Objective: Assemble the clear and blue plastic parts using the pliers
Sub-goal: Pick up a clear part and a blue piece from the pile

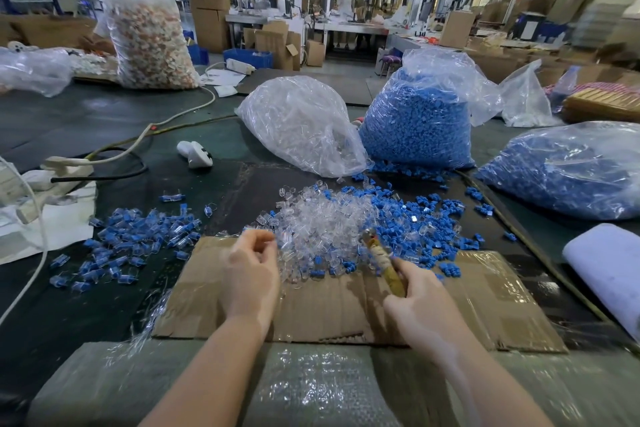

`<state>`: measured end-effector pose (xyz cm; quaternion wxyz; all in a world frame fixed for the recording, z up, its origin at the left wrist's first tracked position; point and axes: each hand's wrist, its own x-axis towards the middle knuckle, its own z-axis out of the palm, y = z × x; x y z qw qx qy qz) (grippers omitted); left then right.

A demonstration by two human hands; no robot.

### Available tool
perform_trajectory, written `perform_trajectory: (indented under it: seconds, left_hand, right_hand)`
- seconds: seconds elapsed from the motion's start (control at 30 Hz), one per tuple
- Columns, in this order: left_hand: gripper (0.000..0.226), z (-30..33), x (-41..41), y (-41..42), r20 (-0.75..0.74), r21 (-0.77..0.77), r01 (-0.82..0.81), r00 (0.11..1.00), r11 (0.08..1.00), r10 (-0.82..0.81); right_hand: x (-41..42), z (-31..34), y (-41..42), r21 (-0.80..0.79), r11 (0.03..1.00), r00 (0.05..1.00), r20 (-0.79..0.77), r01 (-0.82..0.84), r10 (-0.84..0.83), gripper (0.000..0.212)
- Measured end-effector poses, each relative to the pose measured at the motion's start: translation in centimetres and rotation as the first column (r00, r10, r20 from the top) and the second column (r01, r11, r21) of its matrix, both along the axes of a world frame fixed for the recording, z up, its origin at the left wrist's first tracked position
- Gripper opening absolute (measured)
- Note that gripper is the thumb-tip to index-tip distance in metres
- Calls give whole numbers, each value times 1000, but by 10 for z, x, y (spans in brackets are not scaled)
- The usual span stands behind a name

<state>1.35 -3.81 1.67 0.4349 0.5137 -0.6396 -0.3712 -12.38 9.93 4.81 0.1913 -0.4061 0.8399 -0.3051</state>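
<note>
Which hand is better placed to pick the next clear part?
Left. The left hand hovers at the clear pile's edge, seemingly empty, while the right hand grips the pliers.

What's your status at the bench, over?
Right hand grips pliers. Left hand curled at clear parts pile, hold unclear. Blue parts alongside. Nothing blocking.

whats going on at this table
A person is putting small plastic parts together by hand. The right hand grips pliers with tape-wrapped handles. The left hand reaches with curled fingers into the pile of loose clear parts; whether it holds one is unclear. Loose blue parts lie to the right, and joined clear-and-blue pieces are heaped to the left.
</note>
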Motion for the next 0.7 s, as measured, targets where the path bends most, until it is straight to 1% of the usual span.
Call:
perform_trajectory:
  seconds: [0.07, 0.1, 0.17, 0.23, 0.3, 0.43, 0.5, 0.57, 0.7]
  left_hand:
    - [7, -7, 12, -8, 155, -63, -127, 979, 990, 135]
    - [6, -10, 17, -10, 223, -88, -164, 958, 983, 180]
    - [5, -17, 23, -13, 296, -105, -171, 935, 980, 195]
    - [5, -23, 25, -14, 335, -114, -144, 926, 983, 174]
    - [5, -28, 25, -15, 352, -126, -126, 922, 984, 163]
    - [6, -27, 25, -18, 300, -116, -127, 941, 985, 157]
    - [6, -27, 26, -20, 286, -113, -138, 944, 984, 165]
    - [6, -28, 26, -21, 285, -108, -143, 944, 984, 168]
    - [10, -30, 25, -23, 287, -81, -159, 941, 984, 176]
  right_hand:
    - [-8, -4, 3, 27, 997, 993, -97, 72, -69, 48]
    - [-13, -6, 5, 50, 993, 986, -139, 104, -96, 52]
    - [-22, -10, 8, 75, 984, 968, -205, 160, -142, 55]
    - [-30, -13, 11, 80, 974, 950, -250, 213, -188, 52]
    - [-39, -14, 14, 68, 963, 928, -292, 262, -232, 47]
    - [-58, -19, 22, 114, 922, 884, -349, 369, -311, 63]
    - [-64, -21, 25, 140, 900, 861, -383, 413, -335, 61]
    - [-67, -23, 29, 176, 876, 831, -444, 448, -336, 59]
    - [-66, -31, 33, 217, 845, 795, -509, 488, -329, 64]
